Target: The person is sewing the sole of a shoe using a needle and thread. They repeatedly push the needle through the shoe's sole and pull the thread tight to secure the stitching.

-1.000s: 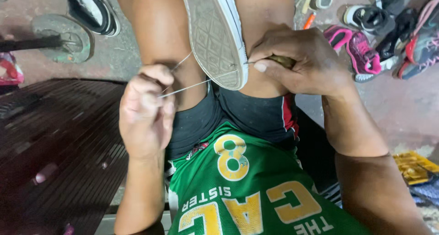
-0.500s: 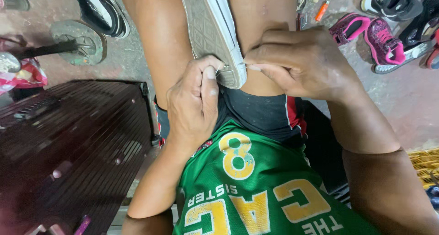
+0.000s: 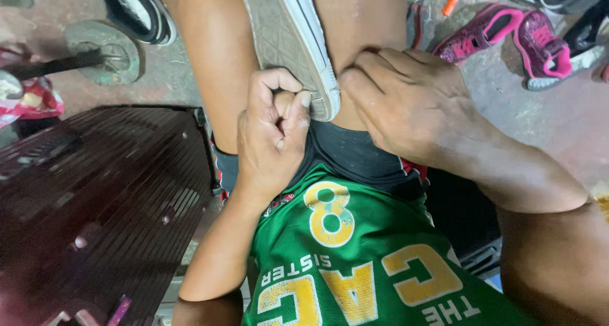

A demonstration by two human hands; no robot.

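**Both hands at the heel of a grey-soled shoe held between the knees**

The shoe [image 3: 288,44] sits sole-up in the upper centre of the frame, wedged between the person's bare thighs, its worn grey tread facing the camera and a white sidewall running down its right edge.

The left hand [image 3: 273,136] lies just below the near end of the sole. Its fingers are curled tight into the palm, thumb and forefinger pressed together against the rim of the sole. Whether anything thin is pinched between them cannot be told.

The right hand [image 3: 409,107] comes in from the right of the frame. Its fingers are bunched and bent, tips pressed against the white sidewall; what they grip, if anything, is hidden.

Surroundings: a dark slatted bench [image 3: 95,193] fills the lower left. A pair of pink shoes [image 3: 507,37] lies on the concrete floor [image 3: 558,123] at upper right, a black-and-white shoe [image 3: 136,12] at upper left, beside a round metal disc [image 3: 101,50].
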